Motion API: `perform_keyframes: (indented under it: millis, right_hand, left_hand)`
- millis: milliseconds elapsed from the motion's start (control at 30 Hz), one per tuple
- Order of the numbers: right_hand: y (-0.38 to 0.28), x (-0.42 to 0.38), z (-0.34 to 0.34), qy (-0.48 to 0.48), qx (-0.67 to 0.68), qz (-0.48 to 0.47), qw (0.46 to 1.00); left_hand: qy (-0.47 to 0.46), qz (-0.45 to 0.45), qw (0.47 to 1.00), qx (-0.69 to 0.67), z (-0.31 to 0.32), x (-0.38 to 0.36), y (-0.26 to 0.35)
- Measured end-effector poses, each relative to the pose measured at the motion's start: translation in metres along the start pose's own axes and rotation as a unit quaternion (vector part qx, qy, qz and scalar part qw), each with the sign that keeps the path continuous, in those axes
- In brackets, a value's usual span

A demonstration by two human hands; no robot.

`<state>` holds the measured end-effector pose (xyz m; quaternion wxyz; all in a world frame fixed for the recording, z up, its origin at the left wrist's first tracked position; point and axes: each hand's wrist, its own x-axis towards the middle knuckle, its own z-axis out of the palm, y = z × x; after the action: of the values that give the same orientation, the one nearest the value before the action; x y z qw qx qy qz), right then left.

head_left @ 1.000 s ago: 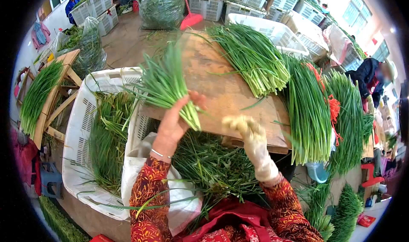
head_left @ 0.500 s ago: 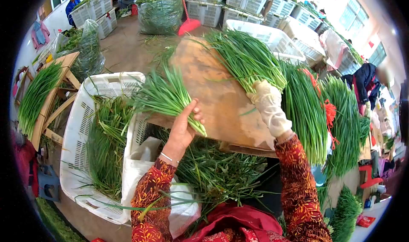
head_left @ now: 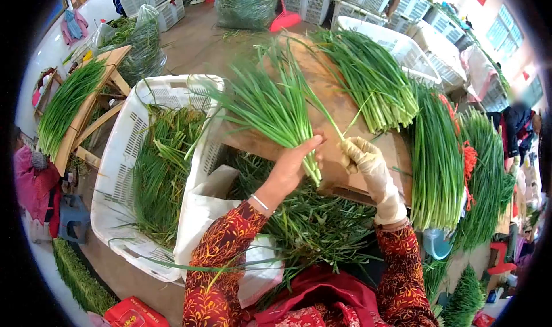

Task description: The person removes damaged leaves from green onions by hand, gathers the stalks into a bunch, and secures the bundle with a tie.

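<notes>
A loose bunch of garlic chives (head_left: 270,102) is held upright at a slant by my bare left hand (head_left: 292,165), its fingers wrapped around the pale stem ends. My right hand (head_left: 368,163), in a cream-coloured glove, pinches a few thin chive stalks (head_left: 332,121) by their ends, to the right of that bunch. The stalks' leafy tops reach up beside the bunch. Both hands are above the near edge of a brown wooden board (head_left: 397,151). A larger pile of chives (head_left: 374,82) lies on the board beyond my right hand.
A white plastic crate (head_left: 103,206) with loose greens stands on the left. Cut leaves (head_left: 322,229) are heaped below the board. Right of the board lie chive bundles (head_left: 438,166) near red string (head_left: 470,163). Stacked crates (head_left: 307,5) and a red dustpan (head_left: 285,21) are at the back.
My right hand has come away from the pile on the board, toward my left hand, and now pinches a few chive stalks. The view has shifted, and my left hand still holds its bunch.
</notes>
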<state>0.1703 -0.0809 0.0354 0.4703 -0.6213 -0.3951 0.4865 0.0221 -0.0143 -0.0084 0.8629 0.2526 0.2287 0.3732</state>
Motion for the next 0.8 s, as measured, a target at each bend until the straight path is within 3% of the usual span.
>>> perform_keyframes:
  millis: [100,200,267,333,500,567,600,633,667,700,733,800]
  right_hand:
    - [0.003,-0.007,0.012,-0.015,-0.02,0.041,0.999]
    - [0.003,-0.012,0.014,-0.027,-0.052,0.018,0.998]
    - [-0.004,-0.008,0.015,-0.034,-0.056,0.03,0.997]
    - [0.008,0.006,0.014,-0.013,-0.019,-0.073,0.997]
    - [-0.004,0.01,0.018,-0.046,0.077,-0.054,0.994]
    - [-0.015,-0.007,0.008,-0.089,0.054,-0.002,0.995]
    - [-0.015,-0.02,0.001,-0.183,0.048,0.001,0.982]
    - [-0.011,-0.033,-0.007,-0.274,0.041,0.004,0.961]
    - [-0.007,-0.038,-0.012,-0.407,-0.034,0.092,0.908]
    - [-0.01,-0.041,-0.005,-0.466,-0.193,0.154,0.85]
    - [-0.003,-0.047,0.0,-0.462,-0.367,0.131,0.797]
    - [0.01,-0.045,-0.001,-0.29,-0.596,-0.036,0.748]
  left_hand:
    - [0.012,-0.012,1.0,0.006,-0.006,0.004,-0.002]
    - [-0.037,0.015,0.999,-0.027,-0.01,0.008,-0.001]
    - [-0.019,0.004,0.999,-0.027,-0.007,0.005,0.002]
    - [-0.009,0.011,1.0,-0.006,-0.007,0.005,0.001]
    - [0.015,0.018,1.0,0.011,-0.006,0.002,0.01]
    - [0.04,0.043,0.998,0.013,-0.01,0.002,0.027]
    - [0.045,0.029,0.999,0.0,-0.024,0.006,0.034]
    - [0.047,0.085,0.995,0.008,-0.025,0.006,0.042]
    - [0.047,0.141,0.989,0.017,-0.023,0.005,0.048]
    - [0.048,0.144,0.988,0.005,-0.023,0.003,0.053]
    - [0.048,0.146,0.988,-0.007,-0.023,0.003,0.055]
    - [0.037,0.137,0.99,-0.02,-0.021,0.002,0.053]
